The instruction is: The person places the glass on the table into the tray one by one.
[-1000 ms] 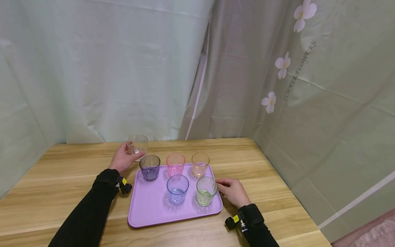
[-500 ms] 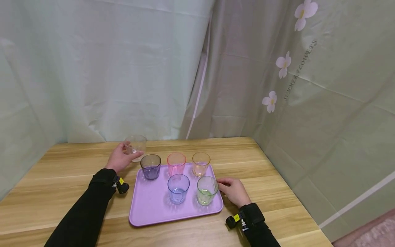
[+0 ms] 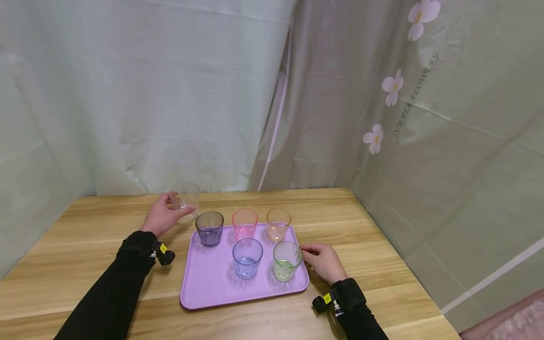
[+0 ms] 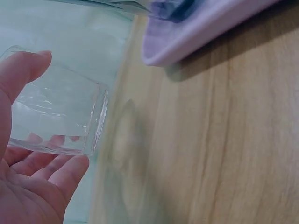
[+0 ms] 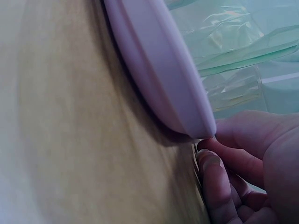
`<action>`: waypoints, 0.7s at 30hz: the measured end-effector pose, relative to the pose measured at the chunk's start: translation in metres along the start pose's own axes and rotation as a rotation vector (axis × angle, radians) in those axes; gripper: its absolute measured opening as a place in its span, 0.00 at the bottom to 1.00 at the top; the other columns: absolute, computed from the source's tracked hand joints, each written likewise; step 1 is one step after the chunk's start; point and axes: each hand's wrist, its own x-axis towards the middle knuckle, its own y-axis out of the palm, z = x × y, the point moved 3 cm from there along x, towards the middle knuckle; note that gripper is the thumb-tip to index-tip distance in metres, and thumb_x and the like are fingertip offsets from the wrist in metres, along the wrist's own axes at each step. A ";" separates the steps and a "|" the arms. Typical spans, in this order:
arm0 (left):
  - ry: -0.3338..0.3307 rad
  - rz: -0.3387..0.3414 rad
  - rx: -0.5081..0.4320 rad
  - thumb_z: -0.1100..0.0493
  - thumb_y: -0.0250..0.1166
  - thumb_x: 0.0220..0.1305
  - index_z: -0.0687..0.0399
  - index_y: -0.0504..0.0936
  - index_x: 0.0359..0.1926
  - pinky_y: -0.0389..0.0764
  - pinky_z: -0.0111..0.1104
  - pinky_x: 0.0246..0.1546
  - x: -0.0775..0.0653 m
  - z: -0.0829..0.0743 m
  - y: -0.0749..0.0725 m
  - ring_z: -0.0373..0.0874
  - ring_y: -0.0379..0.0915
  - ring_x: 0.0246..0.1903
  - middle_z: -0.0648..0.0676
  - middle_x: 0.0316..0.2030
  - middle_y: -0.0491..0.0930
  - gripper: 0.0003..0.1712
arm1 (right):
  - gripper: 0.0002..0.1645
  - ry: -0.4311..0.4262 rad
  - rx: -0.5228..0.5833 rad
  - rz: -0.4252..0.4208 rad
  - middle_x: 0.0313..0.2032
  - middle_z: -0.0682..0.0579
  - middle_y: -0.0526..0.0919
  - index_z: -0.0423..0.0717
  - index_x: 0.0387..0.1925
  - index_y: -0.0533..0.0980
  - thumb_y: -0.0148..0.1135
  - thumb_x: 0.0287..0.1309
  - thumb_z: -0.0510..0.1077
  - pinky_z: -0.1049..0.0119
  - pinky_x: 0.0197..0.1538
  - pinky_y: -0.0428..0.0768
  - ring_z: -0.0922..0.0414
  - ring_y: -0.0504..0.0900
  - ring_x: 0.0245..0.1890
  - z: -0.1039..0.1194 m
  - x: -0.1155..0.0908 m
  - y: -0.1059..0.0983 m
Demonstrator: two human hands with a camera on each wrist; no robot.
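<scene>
My left hand [image 3: 163,216] holds a clear glass [image 3: 190,196] at the back left, beyond the tray's far left corner. In the left wrist view, thumb and fingers lie on opposite sides of this glass [image 4: 60,109], with its base over the wooden table. My right hand [image 3: 326,263] pinches the right edge of the purple tray [image 3: 206,288], thumb on the rim [image 5: 201,112] and fingers below it. Nearest that hand stands a green glass [image 3: 287,264]. Also upright on the tray are a blue glass [image 3: 248,264], a dark purple glass [image 3: 210,231], a pink glass [image 3: 244,226] and an orange glass [image 3: 278,227].
The tray lies on a wooden table [image 3: 365,302]. Pale curtains [image 3: 182,104] hang close behind the table's back edge, and a flower-printed curtain [image 3: 459,189] runs along the right side. Something pink and fluffy [image 3: 514,326] shows at the lower right.
My left hand has shifted a little left with the clear glass, away from the dark purple glass. The right hand keeps its place at the tray edge, and the glasses on the tray stay put.
</scene>
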 end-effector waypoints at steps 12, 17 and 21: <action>0.009 -0.012 -0.005 0.33 0.72 0.71 0.69 0.54 0.84 0.71 0.66 0.74 -0.011 -0.008 -0.009 0.75 0.61 0.76 0.79 0.78 0.62 0.62 | 0.12 -0.007 -0.003 0.005 0.45 0.48 0.93 0.43 0.51 0.91 0.70 0.73 0.43 0.65 0.43 0.85 0.58 0.85 0.39 -0.001 0.002 0.002; 0.006 0.001 -0.020 0.33 0.72 0.71 0.68 0.53 0.84 0.72 0.66 0.73 -0.015 -0.017 -0.015 0.75 0.60 0.76 0.79 0.78 0.60 0.62 | 0.12 -0.010 -0.002 0.002 0.45 0.48 0.93 0.43 0.52 0.91 0.70 0.73 0.43 0.65 0.43 0.85 0.58 0.85 0.39 -0.002 0.001 0.001; 0.007 0.006 -0.014 0.33 0.72 0.71 0.67 0.52 0.85 0.71 0.67 0.74 -0.018 -0.024 -0.020 0.77 0.57 0.78 0.80 0.79 0.58 0.62 | 0.12 -0.003 -0.004 0.001 0.45 0.48 0.93 0.43 0.52 0.91 0.70 0.74 0.43 0.64 0.43 0.85 0.58 0.85 0.39 -0.001 0.000 0.001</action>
